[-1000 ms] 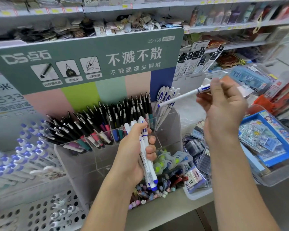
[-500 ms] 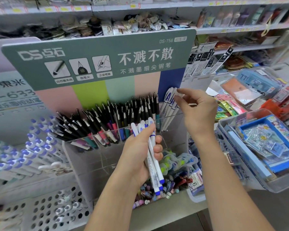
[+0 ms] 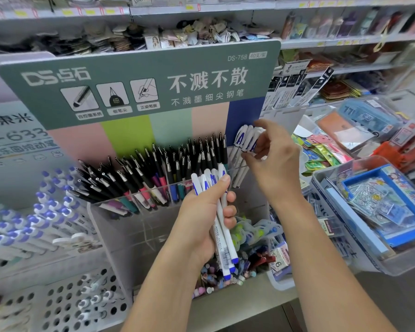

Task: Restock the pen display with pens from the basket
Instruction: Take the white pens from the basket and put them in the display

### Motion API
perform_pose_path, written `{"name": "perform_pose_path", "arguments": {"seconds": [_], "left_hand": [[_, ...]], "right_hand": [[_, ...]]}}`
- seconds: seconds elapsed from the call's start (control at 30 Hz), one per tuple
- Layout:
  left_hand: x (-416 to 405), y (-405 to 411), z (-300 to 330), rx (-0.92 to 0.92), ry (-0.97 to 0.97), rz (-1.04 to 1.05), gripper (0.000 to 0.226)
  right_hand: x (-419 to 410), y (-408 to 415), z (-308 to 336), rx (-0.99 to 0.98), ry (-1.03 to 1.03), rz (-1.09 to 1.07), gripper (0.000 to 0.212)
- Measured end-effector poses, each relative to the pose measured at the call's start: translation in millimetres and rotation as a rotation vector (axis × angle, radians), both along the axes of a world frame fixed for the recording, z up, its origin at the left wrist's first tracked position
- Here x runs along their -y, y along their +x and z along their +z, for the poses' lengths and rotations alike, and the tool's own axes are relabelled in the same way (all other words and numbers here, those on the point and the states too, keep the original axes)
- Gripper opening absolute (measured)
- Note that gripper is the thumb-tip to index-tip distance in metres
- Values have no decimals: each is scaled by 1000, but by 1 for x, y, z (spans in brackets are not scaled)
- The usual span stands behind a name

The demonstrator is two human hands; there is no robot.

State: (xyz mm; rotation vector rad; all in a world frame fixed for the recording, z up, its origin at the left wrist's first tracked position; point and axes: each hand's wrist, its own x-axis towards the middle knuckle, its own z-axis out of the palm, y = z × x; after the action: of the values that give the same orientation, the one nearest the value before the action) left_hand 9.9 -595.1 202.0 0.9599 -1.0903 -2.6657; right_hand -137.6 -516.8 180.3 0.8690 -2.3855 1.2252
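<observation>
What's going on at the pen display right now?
A person is restocking the clear pen display. The left hand grips a bundle of white pens with blue caps in front of it. The right hand is up at the white pens in the display's right-end slot, fingers touching their tops. The slots to the left hold black pens. The bundle in the left hand is not yet placed.

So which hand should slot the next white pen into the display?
The right hand: it is already at the white pens in the display, fingers on them. The left hand grips the spare bundle of pens.
</observation>
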Motion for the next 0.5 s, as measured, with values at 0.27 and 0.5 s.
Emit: {"name": "perform_pose_path", "arguments": {"seconds": [0.27,0.5], "left_hand": [[-4,-2,1,14,-59,-38,12],[-8,-5,1,3,-105,-116,17]], "right_hand": [[-17,42,17,414,-225,-10,16],[-25,57,17,1146,-444,243,19]]}}
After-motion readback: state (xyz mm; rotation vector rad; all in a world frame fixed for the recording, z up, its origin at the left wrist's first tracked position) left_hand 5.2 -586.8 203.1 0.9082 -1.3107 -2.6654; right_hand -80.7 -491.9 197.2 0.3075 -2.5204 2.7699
